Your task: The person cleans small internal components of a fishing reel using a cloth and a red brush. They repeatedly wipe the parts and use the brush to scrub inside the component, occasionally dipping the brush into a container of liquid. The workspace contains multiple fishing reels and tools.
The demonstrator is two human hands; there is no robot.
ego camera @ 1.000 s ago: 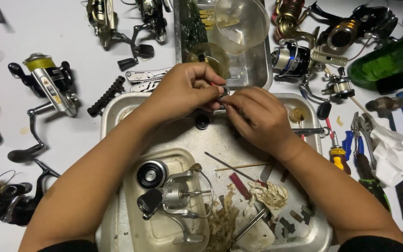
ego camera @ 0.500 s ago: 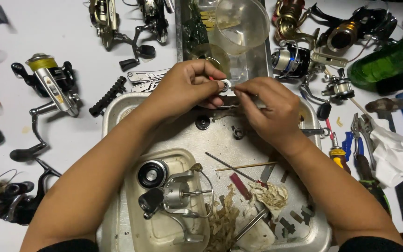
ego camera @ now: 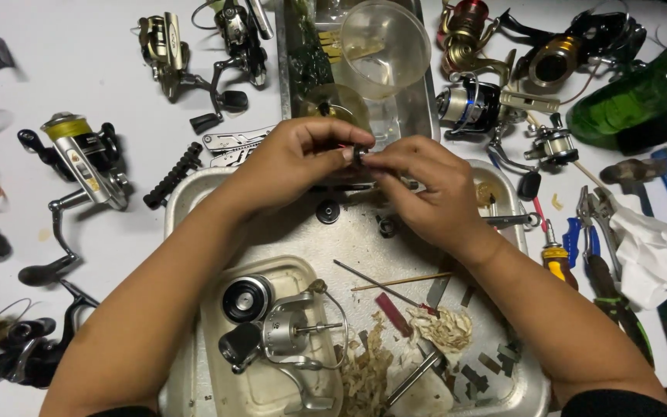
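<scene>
My left hand [ego camera: 296,164] and my right hand [ego camera: 426,189] meet above the far rim of a metal tray [ego camera: 187,202]. Between their fingertips they pinch a small dark round reel part [ego camera: 359,154]. Both hands are closed on it, thumbs and forefingers touching. Below the hands, a partly stripped silver spinning reel [ego camera: 291,340] lies in a shallow inner tray [ego camera: 218,378], with a black spool [ego camera: 245,298] beside it. A black round knob [ego camera: 327,211] and a small dark fitting [ego camera: 386,225] rest on the tray floor just under the hands.
Thin rods, wood shavings [ego camera: 443,328] and small metal pieces litter the tray. Several fishing reels surround it, such as a yellow-spooled one [ego camera: 79,154] at left. Behind stands a second tray holding a clear plastic cup [ego camera: 384,46]. Pliers [ego camera: 600,232], a screwdriver [ego camera: 557,259] and a green bottle [ego camera: 642,93] lie right.
Both hands have stayed together over the tray's far rim, with the fingers shifting around the small part. The thin silver piece seen in my right fingers half a second ago no longer shows.
</scene>
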